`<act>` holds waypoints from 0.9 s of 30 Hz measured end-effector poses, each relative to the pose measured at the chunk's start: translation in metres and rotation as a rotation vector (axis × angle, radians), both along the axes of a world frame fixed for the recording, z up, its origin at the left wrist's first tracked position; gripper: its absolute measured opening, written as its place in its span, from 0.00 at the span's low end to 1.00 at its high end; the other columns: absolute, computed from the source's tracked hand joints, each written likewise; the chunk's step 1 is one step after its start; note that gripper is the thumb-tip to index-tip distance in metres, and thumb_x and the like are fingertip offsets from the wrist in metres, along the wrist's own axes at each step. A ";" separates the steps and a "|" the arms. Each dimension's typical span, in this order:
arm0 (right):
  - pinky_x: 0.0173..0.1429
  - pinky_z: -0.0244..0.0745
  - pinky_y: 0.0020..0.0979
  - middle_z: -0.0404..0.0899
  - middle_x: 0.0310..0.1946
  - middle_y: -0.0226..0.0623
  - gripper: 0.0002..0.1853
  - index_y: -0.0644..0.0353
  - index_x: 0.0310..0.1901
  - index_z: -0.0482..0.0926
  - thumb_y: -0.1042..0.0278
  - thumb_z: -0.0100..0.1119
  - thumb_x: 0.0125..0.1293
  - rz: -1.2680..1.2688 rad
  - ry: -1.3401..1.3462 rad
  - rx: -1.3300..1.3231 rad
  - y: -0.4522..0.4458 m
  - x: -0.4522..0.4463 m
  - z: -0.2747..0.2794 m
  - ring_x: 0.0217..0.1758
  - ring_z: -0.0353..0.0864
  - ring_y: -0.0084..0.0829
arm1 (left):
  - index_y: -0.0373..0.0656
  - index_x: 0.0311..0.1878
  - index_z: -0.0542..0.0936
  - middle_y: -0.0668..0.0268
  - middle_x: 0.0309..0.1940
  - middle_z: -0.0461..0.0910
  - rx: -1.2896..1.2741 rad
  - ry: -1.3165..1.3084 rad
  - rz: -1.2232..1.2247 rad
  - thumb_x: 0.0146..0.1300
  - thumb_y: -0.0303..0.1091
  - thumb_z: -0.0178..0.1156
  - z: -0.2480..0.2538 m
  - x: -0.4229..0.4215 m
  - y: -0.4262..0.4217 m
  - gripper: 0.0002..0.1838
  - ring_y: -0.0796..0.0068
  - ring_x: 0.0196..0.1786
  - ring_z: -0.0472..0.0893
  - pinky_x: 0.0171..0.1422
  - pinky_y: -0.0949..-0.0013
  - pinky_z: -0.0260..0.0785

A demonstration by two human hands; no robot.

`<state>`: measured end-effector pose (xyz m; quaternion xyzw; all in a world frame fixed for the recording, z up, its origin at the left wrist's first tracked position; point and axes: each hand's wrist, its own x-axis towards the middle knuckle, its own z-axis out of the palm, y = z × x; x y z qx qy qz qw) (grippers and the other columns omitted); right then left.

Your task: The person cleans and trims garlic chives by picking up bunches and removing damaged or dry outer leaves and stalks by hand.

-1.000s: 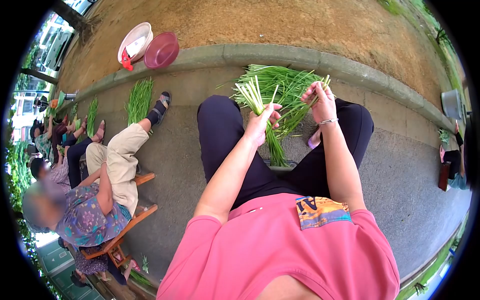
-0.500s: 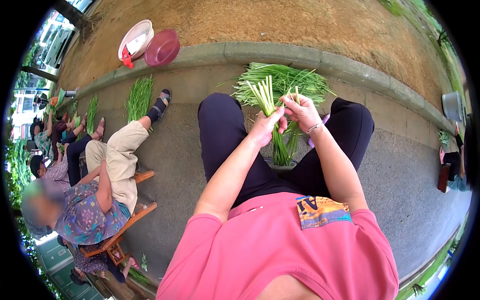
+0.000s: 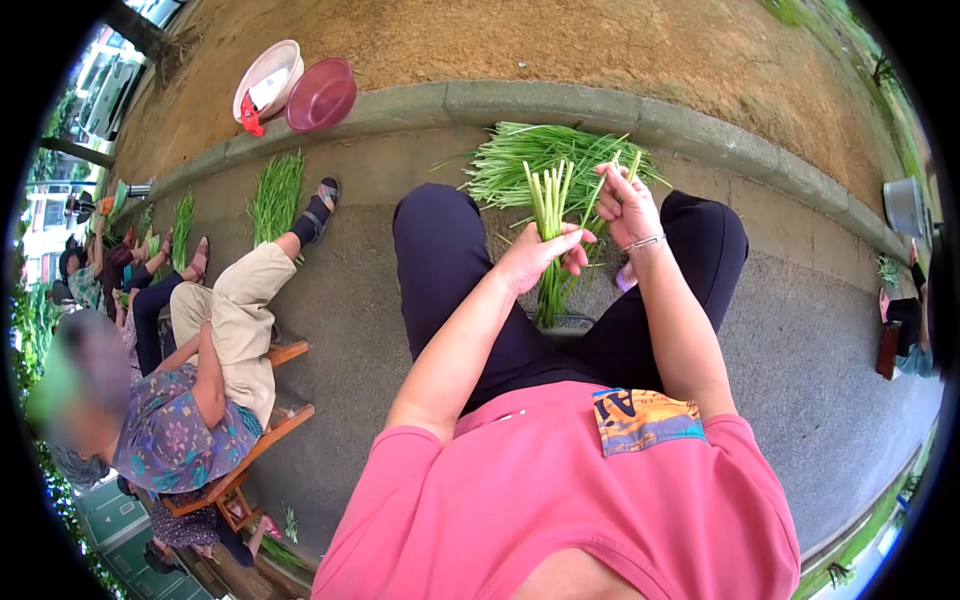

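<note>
My left hand [image 3: 543, 256] is wrapped round a bunch of garlic chives [image 3: 549, 200], pale cut ends pointing up and away from me, green leaves hanging down between my knees. To its right, my right hand [image 3: 627, 212] pinches a few loose chive stalks [image 3: 634, 163] between thumb and fingertips; its wrist wears a bracelet [image 3: 643, 243]. The hands are apart. Just beyond them, a large heap of chives [image 3: 520, 160] lies on the pavement against the kerb. Part of the heap is hidden behind the right hand and the held bunch.
A concrete kerb [image 3: 540, 100] separates the pavement from bare soil. Two basins, one pale [image 3: 270, 75] and one maroon [image 3: 322, 95], stand at upper left. A person [image 3: 190, 420] sits on a wooden chair at left, near another chive pile [image 3: 277, 195]. A metal pot [image 3: 905, 208] is far right.
My right hand has drawn away from the left, to the right and slightly up, with stalks in its fingers. The bunch in my left hand stands straighter.
</note>
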<state>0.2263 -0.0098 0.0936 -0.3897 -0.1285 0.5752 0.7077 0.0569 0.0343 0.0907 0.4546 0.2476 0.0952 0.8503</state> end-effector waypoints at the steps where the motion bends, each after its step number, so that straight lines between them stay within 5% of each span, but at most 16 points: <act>1: 0.19 0.49 0.17 0.62 0.18 0.20 0.06 0.58 0.36 0.75 0.66 0.51 0.64 -0.034 0.019 0.022 0.001 0.001 -0.001 0.15 0.53 0.13 | 0.33 0.44 0.75 0.63 0.25 0.78 0.007 0.017 -0.034 0.63 0.38 0.51 0.001 -0.001 0.000 0.16 0.76 0.28 0.77 0.32 0.76 0.67; 8: 0.21 0.50 0.18 0.71 0.29 0.27 0.08 0.56 0.36 0.71 0.63 0.46 0.67 -0.167 0.002 0.098 -0.001 0.023 -0.002 0.17 0.54 0.15 | 0.35 0.48 0.74 0.61 0.32 0.79 -0.024 0.175 -0.031 0.64 0.39 0.50 -0.002 -0.002 -0.002 0.17 0.74 0.33 0.79 0.35 0.76 0.68; 11: 0.20 0.51 0.18 0.73 0.27 0.28 0.08 0.55 0.35 0.71 0.62 0.44 0.68 -0.271 -0.119 0.092 -0.004 0.032 0.001 0.17 0.55 0.16 | 0.38 0.51 0.73 0.60 0.38 0.79 -0.004 0.265 0.226 0.65 0.40 0.48 -0.009 -0.006 0.002 0.17 0.75 0.36 0.79 0.39 0.74 0.70; 14: 0.22 0.58 0.18 0.73 0.25 0.27 0.10 0.54 0.33 0.71 0.61 0.43 0.68 -0.399 -0.357 0.030 -0.006 0.036 -0.002 0.23 0.66 0.16 | 0.38 0.48 0.75 0.62 0.34 0.80 0.011 0.255 0.382 0.65 0.38 0.48 -0.011 -0.007 0.004 0.15 0.76 0.33 0.80 0.32 0.76 0.68; 18: 0.22 0.62 0.20 0.72 0.23 0.29 0.09 0.56 0.35 0.68 0.62 0.43 0.69 -0.487 -0.329 0.039 -0.004 0.033 0.002 0.23 0.70 0.19 | 0.37 0.48 0.75 0.66 0.25 0.78 0.071 0.205 0.346 0.65 0.38 0.48 -0.009 -0.014 0.007 0.15 0.79 0.25 0.76 0.29 0.76 0.66; 20: 0.20 0.62 0.22 0.69 0.20 0.28 0.08 0.56 0.36 0.67 0.62 0.42 0.69 -0.384 -0.402 -0.013 -0.007 0.033 -0.003 0.18 0.66 0.19 | 0.35 0.48 0.74 0.71 0.15 0.69 0.086 0.169 0.193 0.65 0.38 0.50 -0.002 -0.014 0.007 0.16 0.83 0.17 0.66 0.24 0.76 0.61; 23: 0.17 0.54 0.19 0.61 0.17 0.22 0.08 0.54 0.34 0.68 0.60 0.47 0.67 -0.201 -0.313 -0.084 -0.008 0.022 -0.003 0.15 0.55 0.14 | 0.35 0.46 0.75 0.75 0.13 0.64 -0.120 0.113 0.046 0.64 0.38 0.51 0.002 -0.012 0.003 0.16 0.85 0.15 0.62 0.23 0.77 0.58; 27: 0.17 0.45 0.16 0.58 0.16 0.17 0.07 0.55 0.37 0.71 0.64 0.56 0.62 0.154 -0.251 -0.082 -0.013 -0.005 0.010 0.14 0.51 0.11 | 0.37 0.41 0.75 0.76 0.12 0.62 -0.197 0.073 -0.046 0.61 0.38 0.55 0.000 -0.010 -0.001 0.13 0.86 0.14 0.59 0.23 0.77 0.55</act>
